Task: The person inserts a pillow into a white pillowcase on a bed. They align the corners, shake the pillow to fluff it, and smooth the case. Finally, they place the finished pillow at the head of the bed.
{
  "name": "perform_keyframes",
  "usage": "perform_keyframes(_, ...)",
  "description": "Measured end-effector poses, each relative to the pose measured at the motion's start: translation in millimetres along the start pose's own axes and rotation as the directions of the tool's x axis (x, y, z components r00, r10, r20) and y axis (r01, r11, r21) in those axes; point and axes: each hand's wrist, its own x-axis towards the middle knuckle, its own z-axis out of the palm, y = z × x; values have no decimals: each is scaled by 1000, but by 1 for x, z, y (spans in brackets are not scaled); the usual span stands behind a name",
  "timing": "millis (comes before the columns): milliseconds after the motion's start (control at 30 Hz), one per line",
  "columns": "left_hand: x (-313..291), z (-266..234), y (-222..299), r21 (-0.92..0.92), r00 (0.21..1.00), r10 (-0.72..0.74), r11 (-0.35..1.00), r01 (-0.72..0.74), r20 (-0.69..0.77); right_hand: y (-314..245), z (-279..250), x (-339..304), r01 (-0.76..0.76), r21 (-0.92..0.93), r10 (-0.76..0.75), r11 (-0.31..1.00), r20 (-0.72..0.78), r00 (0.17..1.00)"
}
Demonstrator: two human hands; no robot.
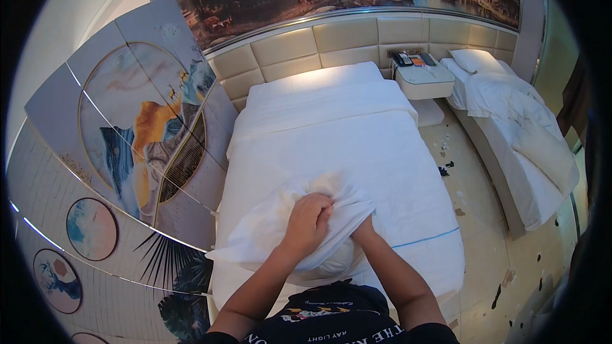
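A rumpled white pillowcase (pixel 258 226) lies bunched at the near part of the made-up bed, in front of my body. My left hand (pixel 309 220) is closed on its gathered fabric, the knuckles up. Out of the cloth's near side bulges a rounded white pillow (pixel 335 262), partly covered. My right hand (pixel 365 230) reaches under the edge of the pillowcase, beside the pillow; the cloth hides its fingers. Beneath all this, a smooth white duvet (pixel 319 143) covers the bed, with a folded-back band toward the head end.
A blue line (pixel 424 237) crosses the bedding at right. Beyond stands a nightstand (pixel 424 83) with a telephone (pixel 402 58). A second bed (pixel 491 146) with rumpled bedding is at far right; dark scraps (pixel 446 169) lie on the floor between. Decorated panels (pixel 121 121) flank the left.
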Motion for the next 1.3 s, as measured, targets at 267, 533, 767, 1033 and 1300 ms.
perform_keyframes(267, 15, -3, -22, 213, 977, -203, 954, 211, -60, 0, -2, -5, -3, 47, -1, 999, 98, 995)
perform_keyframes(533, 37, -9, -61, -77, 895, -444, 894, 441, -38, -12, -18, -48, -282, 449, 253, 848, 125, 959)
perform_keyframes(767, 52, -16, -65, -124, 854, -518, 851, 510, -43, -36, -47, -47, -385, 844, 293, -374, 501, 814)
perform_keyframes(1033, 53, -15, -55, -175, 828, -560, 817, 550, -16, 18, -8, -98, -538, 842, 713, 36, 356, 604)
perform_keyframes(1300, 63, -13, -45, -268, 854, -519, 828, 493, -34, -16, 1, -115, -827, 491, 563, 275, 615, 552)
